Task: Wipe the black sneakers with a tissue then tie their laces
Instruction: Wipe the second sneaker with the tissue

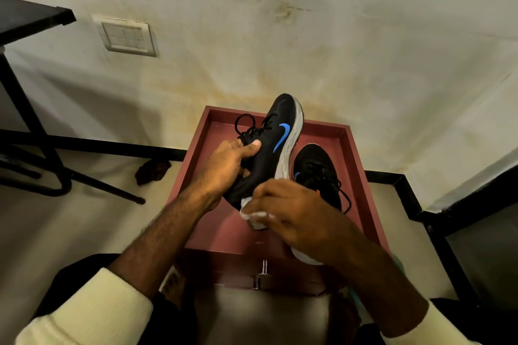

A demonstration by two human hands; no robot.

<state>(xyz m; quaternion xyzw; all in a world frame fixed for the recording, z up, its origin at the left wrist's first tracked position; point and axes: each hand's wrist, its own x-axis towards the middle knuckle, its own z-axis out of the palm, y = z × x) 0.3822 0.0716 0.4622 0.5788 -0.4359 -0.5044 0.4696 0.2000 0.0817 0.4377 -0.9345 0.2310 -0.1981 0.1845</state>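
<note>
Tray (361, 148), red-brown with a raised rim, fills the middle of the head view on top of a low cabinet (232, 263) set against the wall (336, 36). The lower sneaker (316, 168), black with loose laces, lies inside the tray at the right, toe toward the wall. The raised sneaker (277, 145), black with a blue swoosh and a grey-white sole, is held above the tray, toe up and away, sole turned right. The left hand (227, 168) grips it at the collar, thumb pressed on its side, and its laces (244, 123) loop loose just above that thumb. The right hand (294, 213) curls round a white tissue (253, 217) held against the heel end of the raised sneaker. This hand hides most of the tissue and the back half of the lower sneaker. A metal handle (262, 274) sticks out of the cabinet front. At the left a black table (28, 17) stands on the floor (84, 218), well apart from the tray. A switch plate (127, 36) sits on the wall beside it, and a brown lump (152, 171) lies near the tray's left side. Cream sleeves (92, 314) cover both forearms near the bottom edge.
</note>
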